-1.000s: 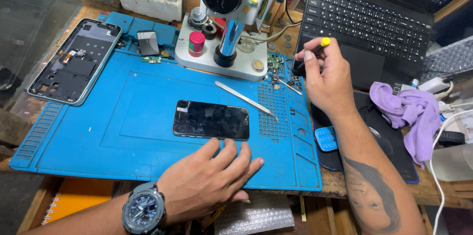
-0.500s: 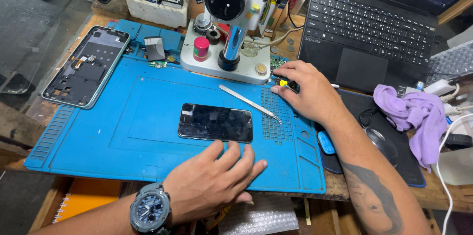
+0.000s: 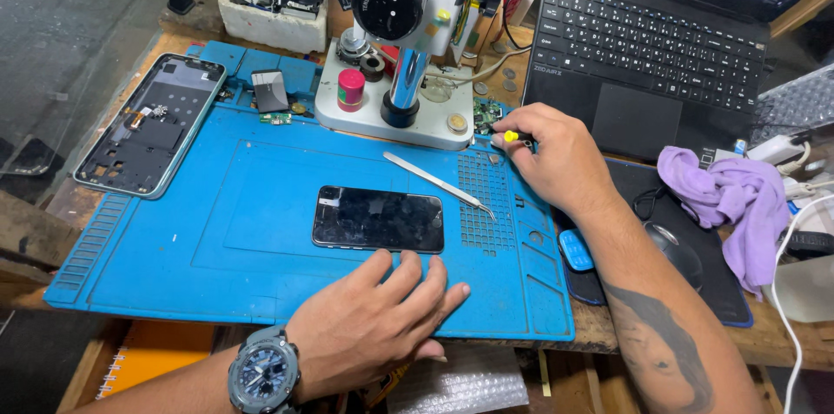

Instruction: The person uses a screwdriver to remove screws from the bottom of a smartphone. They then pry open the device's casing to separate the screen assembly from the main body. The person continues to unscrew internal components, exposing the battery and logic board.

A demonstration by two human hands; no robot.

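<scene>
A black phone screen (image 3: 379, 218) lies flat in the middle of the blue work mat (image 3: 217, 231). My left hand (image 3: 373, 318) rests palm down on the mat just in front of the phone, fingers spread, with a watch on the wrist. My right hand (image 3: 556, 158) is at the mat's far right edge, closed on a small yellow-tipped screwdriver (image 3: 514, 137) beside a small green circuit board (image 3: 486, 112). Metal tweezers (image 3: 439, 181) lie on the mat between the phone and my right hand.
A microscope stand (image 3: 395, 49) on its white base stands behind the mat. An opened phone frame (image 3: 152, 132) lies at the mat's left. A laptop (image 3: 651, 40), a purple cloth (image 3: 725, 197), a mouse (image 3: 678, 249) and cables fill the right side.
My right hand came down from near the laptop to the mat's far right edge with the screwdriver. My left hand stayed put.
</scene>
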